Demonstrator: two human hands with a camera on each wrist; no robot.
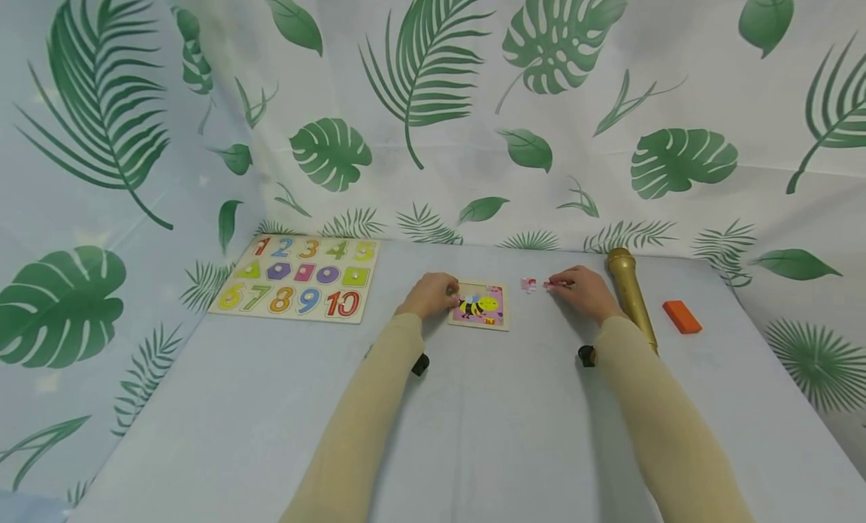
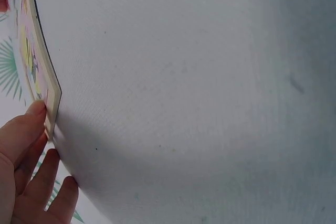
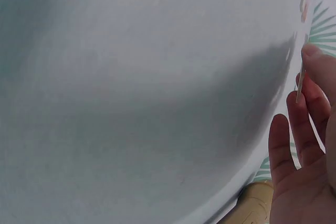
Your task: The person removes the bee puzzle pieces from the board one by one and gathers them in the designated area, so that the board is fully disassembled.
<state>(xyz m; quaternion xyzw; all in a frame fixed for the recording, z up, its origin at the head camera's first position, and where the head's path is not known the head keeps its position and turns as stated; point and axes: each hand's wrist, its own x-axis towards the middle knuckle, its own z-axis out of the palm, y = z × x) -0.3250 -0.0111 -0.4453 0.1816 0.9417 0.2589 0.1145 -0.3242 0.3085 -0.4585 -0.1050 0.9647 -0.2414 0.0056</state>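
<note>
A small square jigsaw puzzle (image 1: 482, 308) with a yellow bee on pink lies on the table in a pale wooden tray. My left hand (image 1: 433, 294) is at its left side. In the left wrist view the thumb (image 2: 35, 109) lies on top of the tray's corner and fingers are against its edge, pinching it. My right hand (image 1: 585, 291) pinches a thin pink puzzle piece (image 3: 301, 82) between thumb and fingertips, low over the table. Just left of those fingertips lies more loose pink jigsaw (image 1: 528, 285), to the right of the puzzle.
A wooden number and shape board (image 1: 298, 279) lies at the back left. Right of my right hand are a gold microphone-shaped object (image 1: 629, 290) and an orange block (image 1: 682, 317). Leaf-print cloth (image 1: 433, 132) hangs behind the table and along its sides.
</note>
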